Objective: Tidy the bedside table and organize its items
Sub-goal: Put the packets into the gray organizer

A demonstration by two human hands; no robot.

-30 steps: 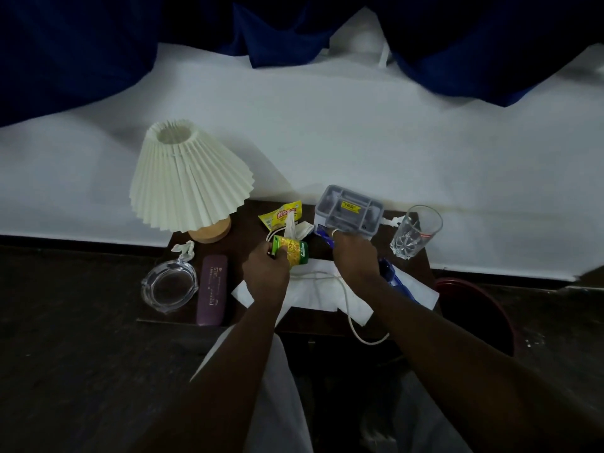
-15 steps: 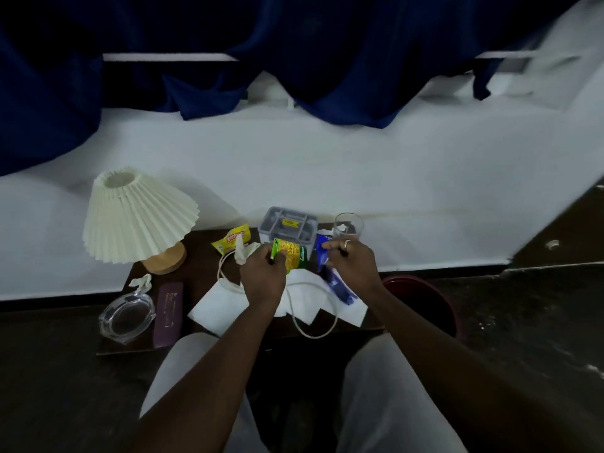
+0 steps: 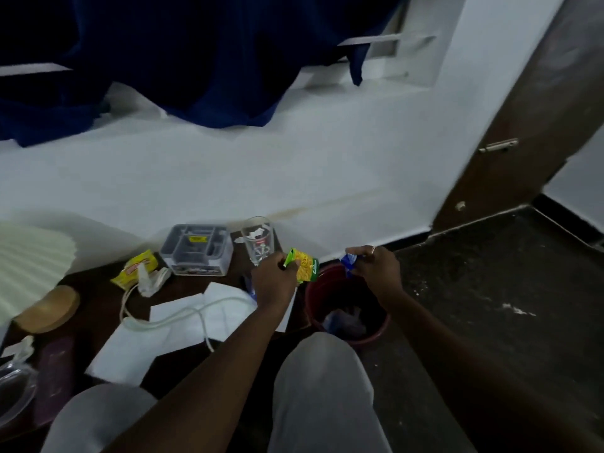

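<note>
My left hand (image 3: 273,277) grips a green and yellow snack wrapper (image 3: 304,264) at the right edge of the dark bedside table (image 3: 98,299). My right hand (image 3: 376,268) pinches a small blue wrapper (image 3: 348,260) above a red bin (image 3: 379,328) on the floor beside the table. On the table lie a yellow packet (image 3: 134,269), a crumpled tissue (image 3: 150,281), white paper sheets (image 3: 176,325) and a white cable (image 3: 183,317).
A grey organizer box (image 3: 197,250) and a drinking glass (image 3: 258,238) stand at the table's back. A pleated lamp (image 3: 29,266), a dark case (image 3: 54,371) and a glass ashtray (image 3: 13,390) are at the left. My knees sit in front. Dark floor lies right.
Both hands moved right off the table's middle, each carrying its wrapper toward the red bin. The view swung right, so the lamp slid to the left edge.
</note>
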